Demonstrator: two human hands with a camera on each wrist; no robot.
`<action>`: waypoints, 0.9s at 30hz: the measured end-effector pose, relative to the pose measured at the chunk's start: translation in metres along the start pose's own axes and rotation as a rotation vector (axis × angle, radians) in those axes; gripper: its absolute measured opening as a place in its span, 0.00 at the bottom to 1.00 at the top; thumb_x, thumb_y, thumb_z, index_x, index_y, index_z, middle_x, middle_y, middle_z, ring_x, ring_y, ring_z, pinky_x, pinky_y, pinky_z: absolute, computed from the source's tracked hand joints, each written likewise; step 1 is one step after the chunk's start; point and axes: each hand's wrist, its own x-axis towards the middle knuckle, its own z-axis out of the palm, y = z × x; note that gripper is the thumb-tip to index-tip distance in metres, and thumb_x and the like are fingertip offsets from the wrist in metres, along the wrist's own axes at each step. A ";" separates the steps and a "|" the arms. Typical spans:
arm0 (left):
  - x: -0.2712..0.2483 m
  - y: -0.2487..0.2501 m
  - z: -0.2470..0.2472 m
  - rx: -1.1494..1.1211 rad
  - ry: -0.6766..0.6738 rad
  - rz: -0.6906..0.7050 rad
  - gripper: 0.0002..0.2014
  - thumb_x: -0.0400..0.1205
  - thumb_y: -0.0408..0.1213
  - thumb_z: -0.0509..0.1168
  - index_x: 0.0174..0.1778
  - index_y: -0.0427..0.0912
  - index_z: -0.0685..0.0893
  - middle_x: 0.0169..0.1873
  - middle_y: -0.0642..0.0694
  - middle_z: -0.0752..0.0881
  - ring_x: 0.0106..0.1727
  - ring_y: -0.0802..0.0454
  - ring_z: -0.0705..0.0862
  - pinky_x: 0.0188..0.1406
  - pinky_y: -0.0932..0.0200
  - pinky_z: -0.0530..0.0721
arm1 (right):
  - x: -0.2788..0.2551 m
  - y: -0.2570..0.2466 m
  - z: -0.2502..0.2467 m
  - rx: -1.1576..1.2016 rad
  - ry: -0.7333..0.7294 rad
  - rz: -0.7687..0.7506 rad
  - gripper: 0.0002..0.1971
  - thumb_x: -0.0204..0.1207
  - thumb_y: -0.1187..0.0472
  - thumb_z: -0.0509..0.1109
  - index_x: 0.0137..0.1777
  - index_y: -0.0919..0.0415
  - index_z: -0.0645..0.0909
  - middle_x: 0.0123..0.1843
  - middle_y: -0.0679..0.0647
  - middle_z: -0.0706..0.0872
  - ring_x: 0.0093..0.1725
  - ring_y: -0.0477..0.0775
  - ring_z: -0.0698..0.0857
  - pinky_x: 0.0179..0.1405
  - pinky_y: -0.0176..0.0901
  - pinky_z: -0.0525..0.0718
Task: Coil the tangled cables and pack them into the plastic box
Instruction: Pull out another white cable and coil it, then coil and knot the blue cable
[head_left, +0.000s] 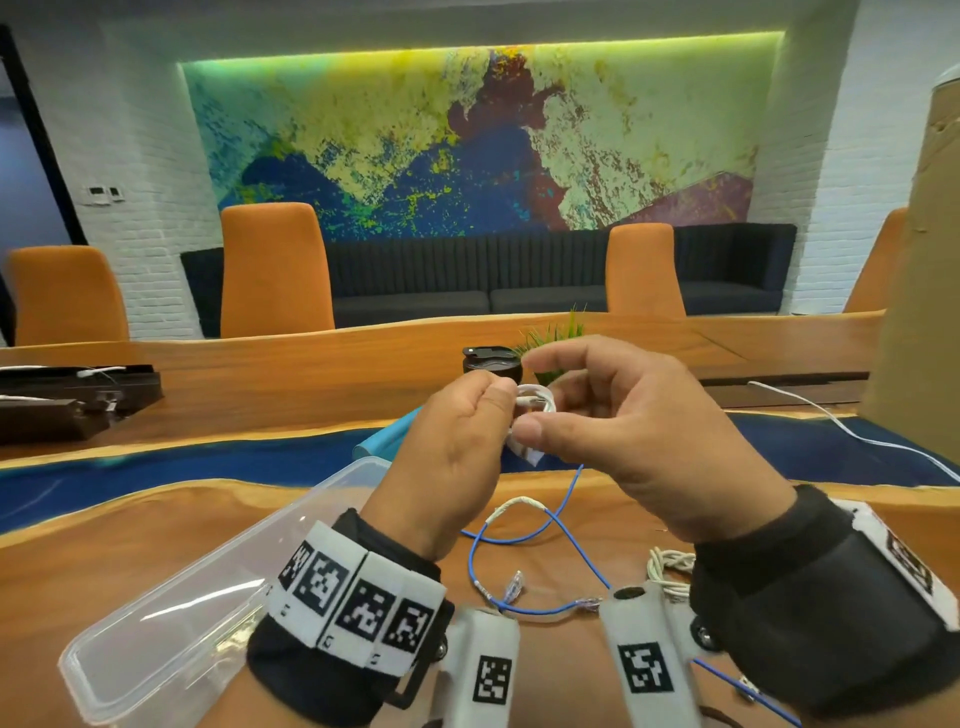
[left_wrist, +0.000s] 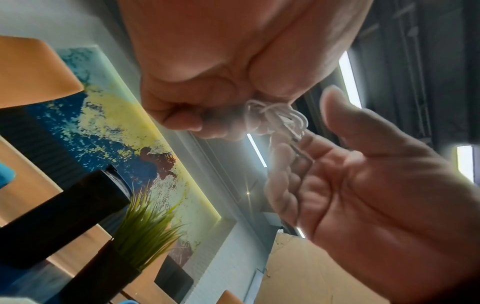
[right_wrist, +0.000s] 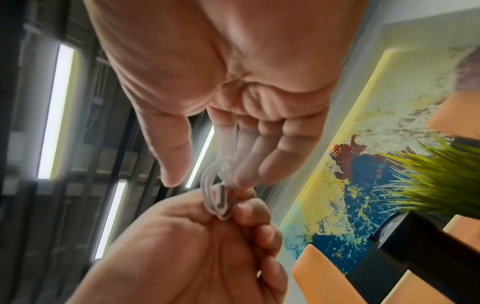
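Note:
A small white cable coil (head_left: 535, 401) is held up above the table between both hands. My left hand (head_left: 506, 400) grips its bundled loops between thumb and curled fingers, as the left wrist view shows on the coil (left_wrist: 278, 117). My right hand (head_left: 540, 415) meets it from the right. In the right wrist view its fingertips (right_wrist: 241, 181) pinch the loose end of the coil (right_wrist: 218, 197), the thumb standing a little apart. The clear plastic box (head_left: 171, 618) lies open at lower left. A blue cable (head_left: 519, 540) sprawls on the wood under my hands.
A beige cable (head_left: 670, 566) lies bunched by my right wrist and a white cable (head_left: 841, 428) trails off to the right. A black cup (head_left: 491, 361) and a green plant (head_left: 553, 332) stand behind my hands. A cardboard panel (head_left: 919, 312) rises at right.

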 end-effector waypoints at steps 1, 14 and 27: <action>0.000 0.000 0.002 0.011 -0.004 0.010 0.17 0.90 0.45 0.54 0.39 0.43 0.81 0.31 0.47 0.83 0.33 0.54 0.79 0.36 0.52 0.78 | 0.001 0.002 0.001 -0.100 0.031 -0.035 0.18 0.64 0.54 0.83 0.55 0.51 0.87 0.38 0.53 0.88 0.38 0.50 0.86 0.38 0.46 0.87; -0.004 0.007 0.005 -0.117 -0.082 -0.087 0.15 0.89 0.40 0.56 0.43 0.41 0.85 0.32 0.49 0.84 0.32 0.63 0.79 0.29 0.72 0.76 | 0.003 0.011 -0.009 -0.218 0.030 -0.161 0.06 0.74 0.61 0.77 0.49 0.58 0.90 0.40 0.52 0.91 0.41 0.53 0.90 0.40 0.51 0.90; -0.004 0.007 -0.014 0.290 -0.171 -0.021 0.11 0.83 0.51 0.66 0.45 0.49 0.90 0.37 0.52 0.90 0.41 0.57 0.85 0.47 0.51 0.83 | 0.003 0.008 -0.052 -0.251 0.146 0.108 0.03 0.76 0.66 0.74 0.44 0.67 0.88 0.34 0.61 0.89 0.26 0.45 0.78 0.22 0.34 0.75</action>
